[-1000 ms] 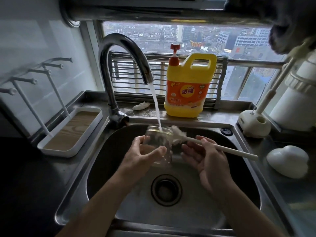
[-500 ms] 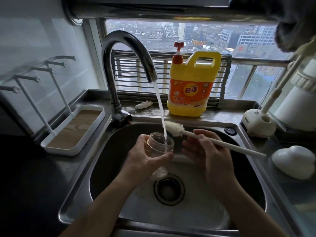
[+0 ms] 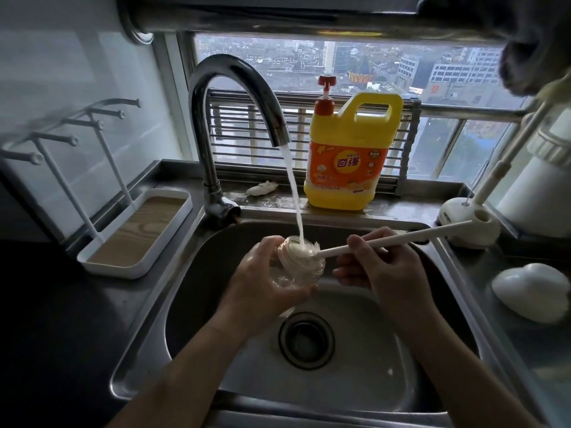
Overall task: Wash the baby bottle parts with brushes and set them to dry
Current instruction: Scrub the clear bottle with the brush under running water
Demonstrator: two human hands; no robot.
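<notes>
My left hand (image 3: 262, 282) grips a clear baby bottle (image 3: 301, 267) over the steel sink (image 3: 191, 291), its mouth tilted up under the running water. My right hand (image 3: 383, 273) holds the long white handle of a bottle brush (image 3: 392, 239). The brush's white head is pushed into the bottle's mouth, where the water stream from the faucet (image 3: 234, 88) lands. The bottle's lower part is hidden behind my left fingers.
A white drying rack (image 3: 136, 236) with pegs stands left of the sink. A yellow detergent jug (image 3: 352, 156) sits on the back ledge. At the right are a white brush stand (image 3: 466, 223) holding another brush and a white rounded object (image 3: 531, 288). The drain (image 3: 306, 341) is open.
The brush head, held above and behind the bottle half a second ago, has gone down into the bottle's mouth. My left hand has kept the bottle under the stream.
</notes>
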